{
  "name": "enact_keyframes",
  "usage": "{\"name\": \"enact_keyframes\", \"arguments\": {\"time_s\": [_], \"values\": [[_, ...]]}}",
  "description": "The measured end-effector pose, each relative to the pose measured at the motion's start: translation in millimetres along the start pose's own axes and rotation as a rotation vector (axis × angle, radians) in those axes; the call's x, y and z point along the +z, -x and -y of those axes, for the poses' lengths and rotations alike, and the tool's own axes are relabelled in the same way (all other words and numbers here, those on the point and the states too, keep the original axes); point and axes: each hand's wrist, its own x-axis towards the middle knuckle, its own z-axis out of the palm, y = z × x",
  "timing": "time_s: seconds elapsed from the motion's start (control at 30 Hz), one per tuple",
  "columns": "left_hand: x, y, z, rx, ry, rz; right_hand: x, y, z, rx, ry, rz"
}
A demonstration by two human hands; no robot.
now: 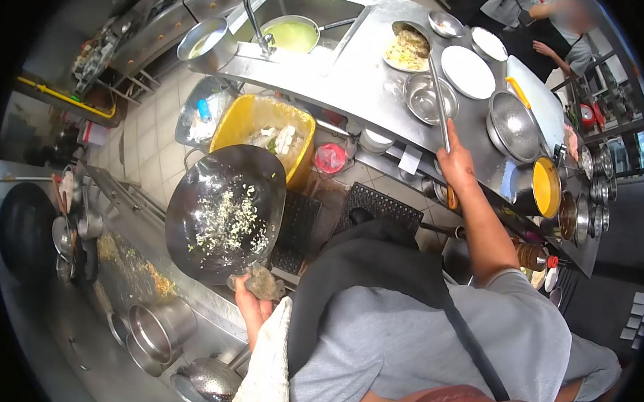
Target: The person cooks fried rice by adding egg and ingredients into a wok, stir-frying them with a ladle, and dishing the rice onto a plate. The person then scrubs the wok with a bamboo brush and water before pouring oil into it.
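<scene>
My left hand (252, 305) is closed around a crumpled grey-brown cloth (265, 284) at the near rim of a large black wok (183, 228). White and green bits of food (229, 218) are scattered inside the wok, which hangs beside the stove. My right hand (458, 163) grips the long handle of a metal ladle (439, 99), reaching over the steel counter. The ladle's bowl is over a plate of noodle-like food (404, 55), with darker food at its bowl. A steel mixing bowl (430, 99) sits close to the ladle handle.
A yellow bin (300, 123) with scraps stands beyond the wok. Along the counter (363, 73) are a white plate (468, 72), a colander (513, 128) and a yellow-filled pot (546, 186). A sink (342, 10) lies at the back. Other people (552, 40) stand at far right.
</scene>
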Motion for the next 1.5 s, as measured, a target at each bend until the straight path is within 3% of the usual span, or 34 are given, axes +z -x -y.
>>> {"name": "enact_keyframes", "arguments": {"time_s": [0.47,0.67,0.87,1.13,1.27,1.5], "values": [[-4.1,11.2,-4.1,-0.023,-0.037,-0.071,-16.3,-9.9,-2.7,0.038,0.192,-0.05],[-11.1,17.6,-9.0,-0.044,0.0,-0.069,-20.7,19.2,-12.6,-0.103,0.046,-0.08],[-4.1,31.9,-14.7,0.019,-0.042,-0.127,-21.1,13.3,11.0,0.052,0.038,-0.055],[-18.7,28.4,-17.8,0.093,-0.126,-0.131,-11.0,30.1,-3.5,-0.013,0.074,-0.055],[-16.7,28.3,-18.1,0.022,-0.043,-0.144,-0.5,33.0,-7.4,0.014,0.075,-0.106],[-10.1,21.6,-19.2,0.053,-0.114,-0.156,-14.3,-12.1,-3.1,0.051,-0.036,-0.079]]}}
